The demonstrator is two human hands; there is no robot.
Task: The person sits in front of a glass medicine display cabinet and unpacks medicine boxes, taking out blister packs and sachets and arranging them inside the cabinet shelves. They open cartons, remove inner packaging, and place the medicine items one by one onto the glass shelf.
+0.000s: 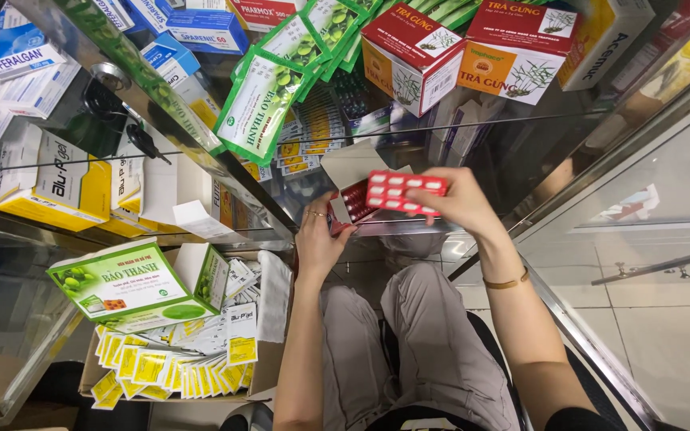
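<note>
Sliding a red blister strip [403, 192] from its small open carton [350, 191], the right hand [463, 201] pinches the strip while the left hand [317, 239] grips the carton; next likely needs a clean pull outward.

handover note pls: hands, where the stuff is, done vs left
Left hand: holds the small open cardboard box, flap up, red strips visible inside.
Right hand: pinches a red blister strip of pills at the box mouth, mostly outside.
Both are over the glass counter.
Done: box open, some strips inside.
Left: this strip is not fully in; flap not closed.
</note>
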